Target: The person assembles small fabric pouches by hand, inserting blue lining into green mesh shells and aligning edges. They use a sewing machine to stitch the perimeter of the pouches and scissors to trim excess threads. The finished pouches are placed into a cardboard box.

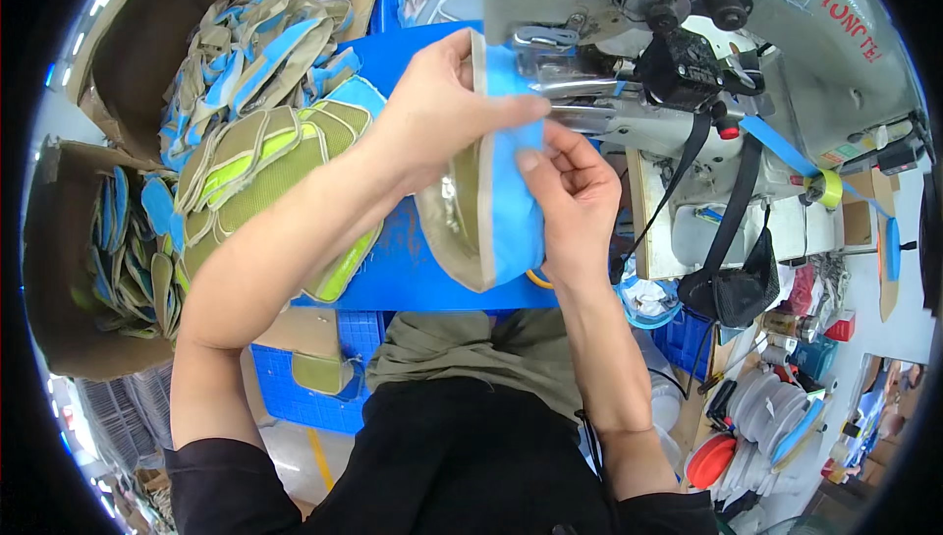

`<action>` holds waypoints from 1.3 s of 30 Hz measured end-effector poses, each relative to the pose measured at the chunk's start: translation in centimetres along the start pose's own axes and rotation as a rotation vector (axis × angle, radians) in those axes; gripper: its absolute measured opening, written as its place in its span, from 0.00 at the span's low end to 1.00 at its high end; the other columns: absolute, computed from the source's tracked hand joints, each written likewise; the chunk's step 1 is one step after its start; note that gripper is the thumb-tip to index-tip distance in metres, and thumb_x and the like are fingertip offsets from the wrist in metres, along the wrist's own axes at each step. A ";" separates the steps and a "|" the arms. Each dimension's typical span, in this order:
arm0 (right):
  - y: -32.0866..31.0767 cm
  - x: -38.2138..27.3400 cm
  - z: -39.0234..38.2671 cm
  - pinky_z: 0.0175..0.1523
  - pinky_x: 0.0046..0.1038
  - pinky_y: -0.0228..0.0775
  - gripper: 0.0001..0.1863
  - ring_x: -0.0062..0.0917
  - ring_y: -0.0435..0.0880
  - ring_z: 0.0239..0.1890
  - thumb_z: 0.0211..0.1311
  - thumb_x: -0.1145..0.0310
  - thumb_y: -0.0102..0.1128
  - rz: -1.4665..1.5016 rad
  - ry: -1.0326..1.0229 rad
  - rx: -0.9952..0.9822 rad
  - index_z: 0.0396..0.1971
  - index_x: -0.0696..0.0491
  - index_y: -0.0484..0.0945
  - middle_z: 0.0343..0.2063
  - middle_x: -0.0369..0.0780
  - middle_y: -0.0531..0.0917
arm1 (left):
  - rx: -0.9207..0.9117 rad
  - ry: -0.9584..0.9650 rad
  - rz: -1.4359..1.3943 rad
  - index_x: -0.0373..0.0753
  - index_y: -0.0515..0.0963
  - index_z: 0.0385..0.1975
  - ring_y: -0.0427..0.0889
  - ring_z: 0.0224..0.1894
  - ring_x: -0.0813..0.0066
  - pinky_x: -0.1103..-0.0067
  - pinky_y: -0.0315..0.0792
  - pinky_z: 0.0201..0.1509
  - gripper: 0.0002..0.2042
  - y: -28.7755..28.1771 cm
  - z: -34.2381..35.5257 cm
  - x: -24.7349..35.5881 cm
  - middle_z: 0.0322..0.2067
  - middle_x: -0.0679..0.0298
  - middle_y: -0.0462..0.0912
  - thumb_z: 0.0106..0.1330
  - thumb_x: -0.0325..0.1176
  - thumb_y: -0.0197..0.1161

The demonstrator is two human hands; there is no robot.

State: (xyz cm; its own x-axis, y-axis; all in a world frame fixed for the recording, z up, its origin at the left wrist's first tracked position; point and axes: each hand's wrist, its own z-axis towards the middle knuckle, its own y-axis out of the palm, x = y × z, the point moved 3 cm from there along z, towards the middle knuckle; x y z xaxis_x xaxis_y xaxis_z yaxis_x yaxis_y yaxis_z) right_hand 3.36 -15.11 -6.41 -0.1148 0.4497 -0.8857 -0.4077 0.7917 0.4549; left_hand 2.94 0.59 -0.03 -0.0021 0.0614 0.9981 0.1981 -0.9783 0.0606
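Observation:
Between my two hands hangs a fabric piece (pixel 513 230) with a bright blue band, a pale edge strip and a shiny khaki part. My left hand (pixel 442 103) grips its upper end, with the thumb stretched across the blue band. On the right side, my right hand (pixel 572 196) pinches the blue edge between thumb and bent fingers. The piece is upright, just left of an industrial sewing machine's (pixel 805 112) needle area. A stack of khaki mesh pieces with lime-green trim (pixel 260 171) lies left of it, partly behind my left forearm.
A blue tabletop (pixel 398 255) spreads below my hands. Cardboard boxes (pixel 61 319) at the left hold many blue and khaki pieces (pixel 250 68). Blue tape (pixel 776 145) runs through a yellow-green ring on the machine. Black straps and a pouch (pixel 747 284) hang at the right.

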 end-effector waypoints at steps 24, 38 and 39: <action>-7.1 -6.8 2.7 0.33 0.18 0.67 0.13 0.14 0.79 0.27 0.71 0.60 0.67 0.112 -0.324 0.226 0.33 0.56 0.83 0.26 0.34 0.84 | -0.007 -0.119 -0.150 0.36 0.75 0.54 0.88 0.40 0.76 0.74 0.86 0.45 0.20 -0.8 -0.4 -0.5 0.41 0.64 0.87 0.65 0.29 0.73; 0.5 -1.1 0.3 0.41 0.21 0.78 0.18 0.18 0.86 0.36 0.64 0.68 0.72 0.227 0.221 0.045 0.48 0.64 0.84 0.38 0.41 0.88 | 0.068 -0.195 -0.216 0.33 0.79 0.43 0.86 0.38 0.74 0.77 0.83 0.44 0.06 -1.1 1.5 0.0 0.38 0.61 0.85 0.71 0.27 0.61; 0.6 -0.7 0.3 0.41 0.21 0.78 0.18 0.18 0.86 0.36 0.64 0.68 0.72 0.259 0.235 0.050 0.49 0.64 0.84 0.38 0.41 0.88 | 0.066 -0.216 -0.232 0.32 0.79 0.42 0.86 0.38 0.73 0.76 0.83 0.44 0.06 -1.4 1.8 -0.1 0.37 0.60 0.85 0.71 0.27 0.61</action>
State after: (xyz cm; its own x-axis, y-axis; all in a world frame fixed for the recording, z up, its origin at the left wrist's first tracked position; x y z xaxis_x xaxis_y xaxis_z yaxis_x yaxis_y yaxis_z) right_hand 3.49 -14.84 -5.52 -0.4161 0.5360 -0.7346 -0.2939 0.6852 0.6664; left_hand 4.45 2.30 -0.20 0.1521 0.3287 0.9321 0.2794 -0.9189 0.2785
